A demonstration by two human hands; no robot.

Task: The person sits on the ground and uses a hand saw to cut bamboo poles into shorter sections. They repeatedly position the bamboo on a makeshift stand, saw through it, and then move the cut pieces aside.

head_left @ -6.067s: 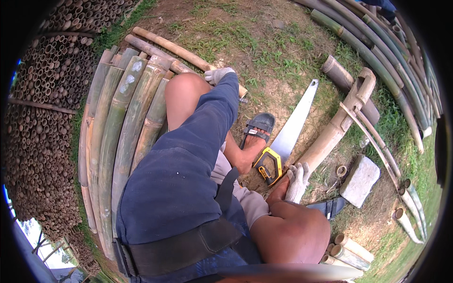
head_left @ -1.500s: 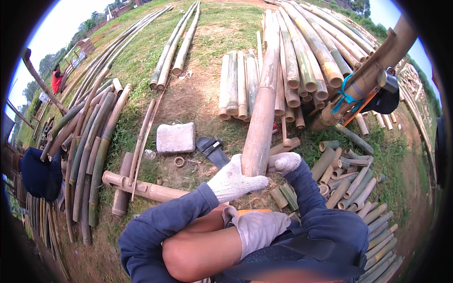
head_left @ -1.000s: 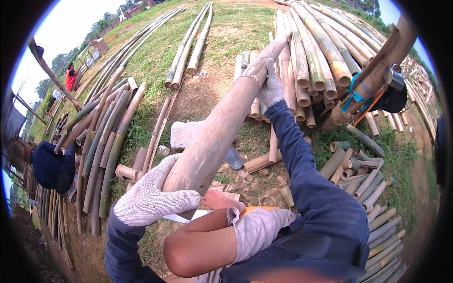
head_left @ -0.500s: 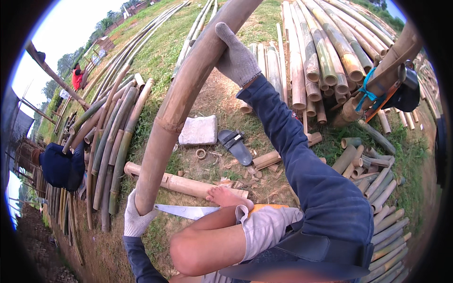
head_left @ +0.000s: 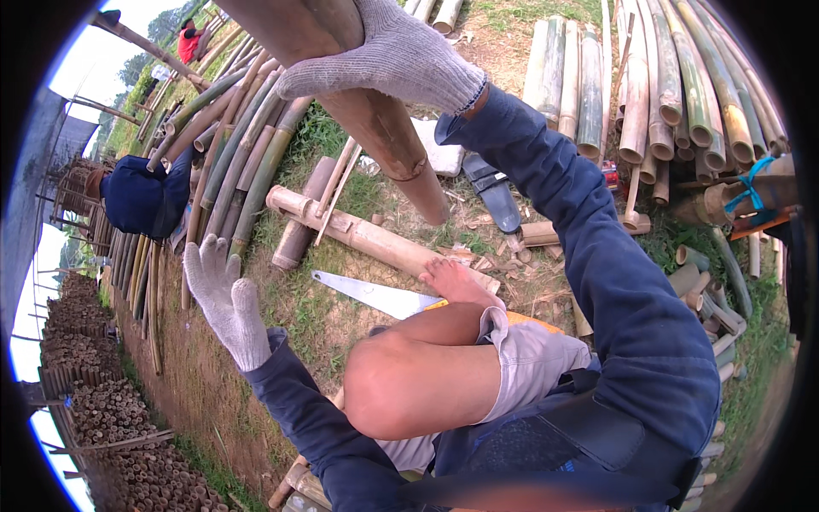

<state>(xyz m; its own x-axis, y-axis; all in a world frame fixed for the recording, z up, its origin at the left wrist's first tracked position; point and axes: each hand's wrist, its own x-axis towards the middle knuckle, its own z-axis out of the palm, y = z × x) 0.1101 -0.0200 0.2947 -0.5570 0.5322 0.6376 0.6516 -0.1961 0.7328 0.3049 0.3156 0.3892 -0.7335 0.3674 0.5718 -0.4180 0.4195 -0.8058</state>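
A thick brown bamboo pole (head_left: 367,128) slants from the top edge toward the middle. My right hand (head_left: 409,64), in a pale knitted glove, is wrapped round it with the thumb across its near side. The pole's lower end hangs over the ground beside a black sandal (head_left: 495,198) and a whitish block (head_left: 444,154). My gloved left hand (head_left: 223,299) is raised at the left, fingers apart, holding nothing. Between my hands and my knee, a hand saw (head_left: 375,294) lies on the ground. My bare foot rests on a lying bamboo length (head_left: 367,237).
Bamboo poles are stacked at the left (head_left: 247,162) and the upper right (head_left: 674,94). A short bamboo piece (head_left: 303,218) lies under the lying length. A dark blue bag-like thing (head_left: 145,200) sits at left. A person in red (head_left: 189,41) is far off.
My left hand has let go of the pole's lower end and opened. The pole has swung over, its lower end moving right, with my right hand still on it. The view has shifted.
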